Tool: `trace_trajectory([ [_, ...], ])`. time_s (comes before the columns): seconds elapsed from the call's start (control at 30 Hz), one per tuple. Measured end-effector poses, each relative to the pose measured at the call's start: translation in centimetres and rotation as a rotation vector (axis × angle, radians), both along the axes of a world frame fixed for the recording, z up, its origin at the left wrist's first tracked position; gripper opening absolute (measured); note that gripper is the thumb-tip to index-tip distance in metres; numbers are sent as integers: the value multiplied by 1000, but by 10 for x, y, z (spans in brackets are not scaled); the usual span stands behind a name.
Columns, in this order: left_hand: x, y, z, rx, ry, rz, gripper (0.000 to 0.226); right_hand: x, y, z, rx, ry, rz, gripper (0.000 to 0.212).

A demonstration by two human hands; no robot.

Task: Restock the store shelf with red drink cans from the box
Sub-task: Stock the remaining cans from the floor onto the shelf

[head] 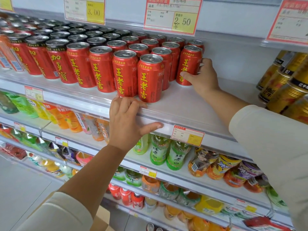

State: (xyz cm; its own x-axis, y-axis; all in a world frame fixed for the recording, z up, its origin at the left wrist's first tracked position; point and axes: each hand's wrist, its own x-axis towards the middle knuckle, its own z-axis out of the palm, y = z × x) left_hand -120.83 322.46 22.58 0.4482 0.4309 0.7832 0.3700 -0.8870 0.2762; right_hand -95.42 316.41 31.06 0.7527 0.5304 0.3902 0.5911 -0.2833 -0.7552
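Several rows of red drink cans with yellow characters stand on the white store shelf. My right hand grips the rightmost red can, which stands upright on the shelf at the end of a row. My left hand holds the shelf's front edge, fingers curled over the lip and thumb stretched along the price rail, just in front of the nearest can. A corner of the cardboard box shows at the bottom, beside my left sleeve.
Bare shelf surface lies right of the held can. Gold cans stand further right. Price tags hang from the shelf above. Green tea bottles and orange drink bottles fill the lower shelves.
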Motion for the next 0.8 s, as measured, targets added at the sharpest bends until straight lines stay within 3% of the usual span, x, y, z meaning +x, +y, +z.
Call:
trace_trajectory([
  [0.3,0,1,0,24,21,-18,77,3,-2,-4,-6,59,24,78],
  [0.47,-8,-8,8,1,11,-82,68,-11,-32,14,-146,99,-16,90],
  [0.53,-11,-24,11,41,-25,-159,55,-31,-61,21,-123,-13,-37,75],
  [0.63,-16,-58,-5,100,-27,-402,34,-83,-117,15,111,-226,-47,42],
  [0.7,-21,-79,-35,-14,75,-625,29,-122,-157,-5,287,-294,-89,24],
  [0.8,-34,-100,-93,-276,363,-796,33,-174,-210,-56,392,-156,-189,15],
])
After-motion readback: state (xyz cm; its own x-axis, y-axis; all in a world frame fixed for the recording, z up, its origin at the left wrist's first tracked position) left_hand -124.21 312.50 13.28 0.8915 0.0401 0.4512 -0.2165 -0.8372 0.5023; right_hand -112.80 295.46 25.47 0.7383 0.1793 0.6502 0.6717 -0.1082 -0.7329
